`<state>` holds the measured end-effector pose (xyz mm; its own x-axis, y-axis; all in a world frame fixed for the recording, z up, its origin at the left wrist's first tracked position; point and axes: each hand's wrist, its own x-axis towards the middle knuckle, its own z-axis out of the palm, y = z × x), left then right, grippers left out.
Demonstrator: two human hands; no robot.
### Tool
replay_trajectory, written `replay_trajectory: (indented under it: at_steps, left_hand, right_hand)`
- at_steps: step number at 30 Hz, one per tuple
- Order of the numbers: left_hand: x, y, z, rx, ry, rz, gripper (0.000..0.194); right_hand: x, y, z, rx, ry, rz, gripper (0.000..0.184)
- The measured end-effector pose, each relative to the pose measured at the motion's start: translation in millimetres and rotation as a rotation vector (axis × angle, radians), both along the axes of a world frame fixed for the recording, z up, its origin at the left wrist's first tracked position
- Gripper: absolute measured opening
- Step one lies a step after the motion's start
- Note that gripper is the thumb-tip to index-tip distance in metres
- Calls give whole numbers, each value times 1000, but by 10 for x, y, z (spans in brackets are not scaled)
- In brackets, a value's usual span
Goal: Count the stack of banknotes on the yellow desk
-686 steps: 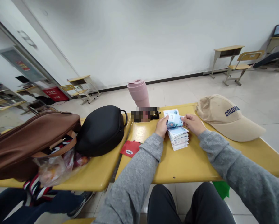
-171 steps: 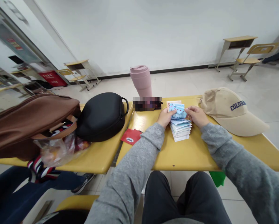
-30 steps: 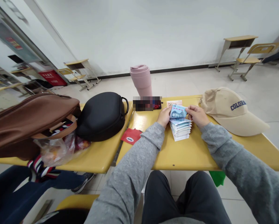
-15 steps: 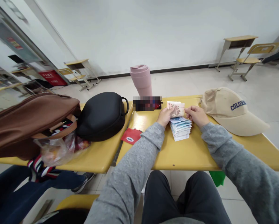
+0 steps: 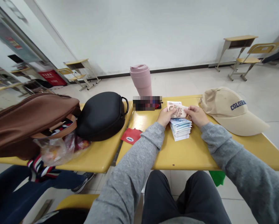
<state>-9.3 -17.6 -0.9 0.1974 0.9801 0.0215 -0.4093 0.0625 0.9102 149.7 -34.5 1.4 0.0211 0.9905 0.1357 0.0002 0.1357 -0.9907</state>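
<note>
Between my hands is a small wad of reddish-brown banknotes (image 5: pixel 176 110), held over the yellow desk. My left hand (image 5: pixel 165 117) grips the wad at its left side, thumb across the front. The fingers of my right hand (image 5: pixel 196 115) pinch the right edge of the top banknote, which is angled away from the notes behind it. Just below, a fanned stack of bluish-white banknotes (image 5: pixel 180 129) lies on the desk, its far end partly hidden by the held notes. Left of my left forearm lies a red packet (image 5: pixel 130 136) with a white oval label.
A pink tumbler (image 5: pixel 141 79) and a partly pixelated phone (image 5: pixel 158 105) are at the desk's far edge. A beige cap (image 5: pixel 228 109) lies on the right. On the adjoining left desk sit a black case (image 5: pixel 102 116), a brown bag (image 5: pixel 34 121) and a clear plastic bag (image 5: pixel 57 151).
My right hand has drawn the top reddish-brown banknote slightly right and down, so it now slants apart from the rest. My left hand stays in place; the bluish-white stack is unmoved.
</note>
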Motion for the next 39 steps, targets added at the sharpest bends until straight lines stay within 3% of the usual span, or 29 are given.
replay_trajectory:
  at_steps: [12,39]
  left_hand:
    - [5,88,-69,-26,-9,136,28]
    - [9,54,-18,-20,19,174,20]
  right_hand:
    - [-3,-11,47,-17,9,3,30]
    - [-4,-37,74,58,55,52,32]
